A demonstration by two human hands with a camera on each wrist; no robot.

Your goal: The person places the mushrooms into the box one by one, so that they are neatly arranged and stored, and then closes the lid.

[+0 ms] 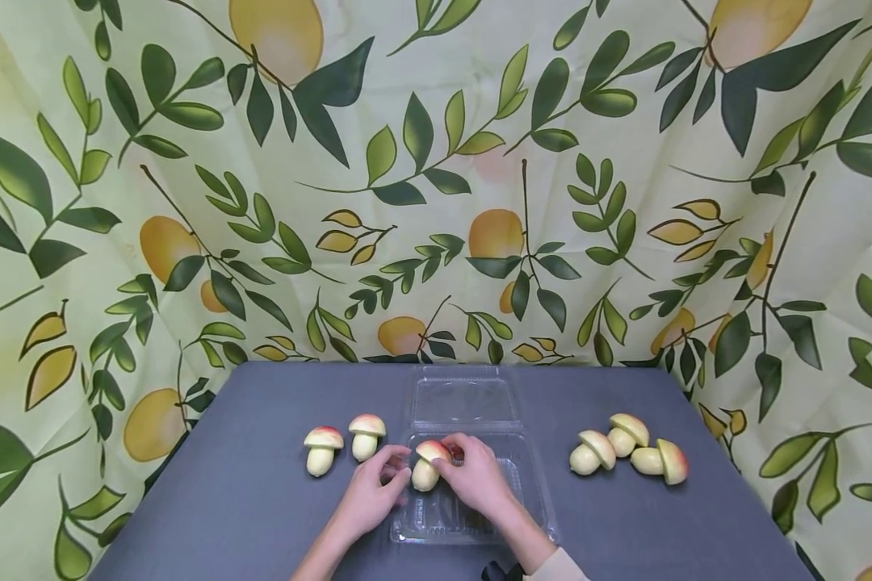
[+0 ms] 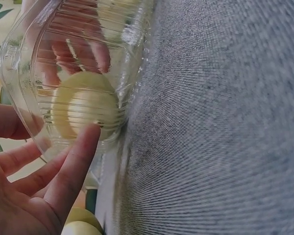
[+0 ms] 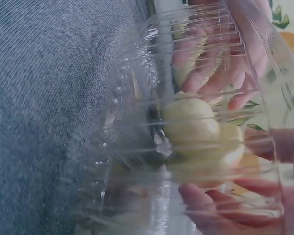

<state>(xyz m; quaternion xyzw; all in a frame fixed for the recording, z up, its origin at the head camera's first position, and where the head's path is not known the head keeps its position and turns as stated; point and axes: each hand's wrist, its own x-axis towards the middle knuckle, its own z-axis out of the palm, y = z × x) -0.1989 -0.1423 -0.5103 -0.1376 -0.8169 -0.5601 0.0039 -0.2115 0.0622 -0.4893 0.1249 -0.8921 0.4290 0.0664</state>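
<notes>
Step (judged): seating mushroom (image 1: 427, 468) in clear box (image 1: 443, 538) | Mushroom: inside box's left edge | My right hand (image 1: 477, 476): pinching it by the cap | My left hand (image 1: 373, 490): loose, gripping nothing, at that edge; contact uncertain | Next, I judge: settle stem against left wall, release gently, box unshifted

Container (image 1: 472, 534) open on top, way in from above; left part blocked by mushroom (image 1: 425, 474) in right hand (image 1: 475, 476), with left hand (image 1: 369, 492) crowding that wall. Lid (image 1: 465, 401) folded back, not over opening. Free bench (image 1: 610, 528) strip between container and three mushrooms (image 1: 622, 440) at right. Left tighter: two mushrooms (image 1: 321, 456) near left hand. Backdrop (image 1: 436, 222) closes off rear.
</notes>
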